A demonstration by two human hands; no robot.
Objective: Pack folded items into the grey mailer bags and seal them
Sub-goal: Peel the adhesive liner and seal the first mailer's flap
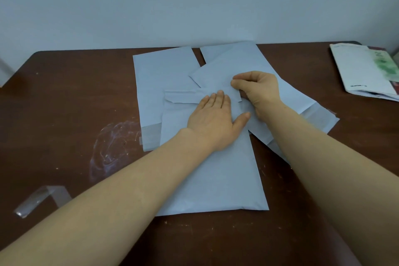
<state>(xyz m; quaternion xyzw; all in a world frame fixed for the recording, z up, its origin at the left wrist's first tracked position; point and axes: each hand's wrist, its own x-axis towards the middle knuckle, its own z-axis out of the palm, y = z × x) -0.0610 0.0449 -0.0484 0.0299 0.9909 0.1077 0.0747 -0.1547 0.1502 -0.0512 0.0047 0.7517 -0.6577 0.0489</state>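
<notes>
The left hand (216, 121) is lying flat with straight fingers, pressing on the folded flap (183, 96) of the front mailer (216, 179). The right hand (260, 93) is pinching the right end of the flap with curled fingers. Other mailers (162, 71) are lying behind this mailer, and booklets (364, 71) far to its right.

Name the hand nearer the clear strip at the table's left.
Left. The left hand presses the mailer right of the clear strip; the right hand sits farther right.
</notes>
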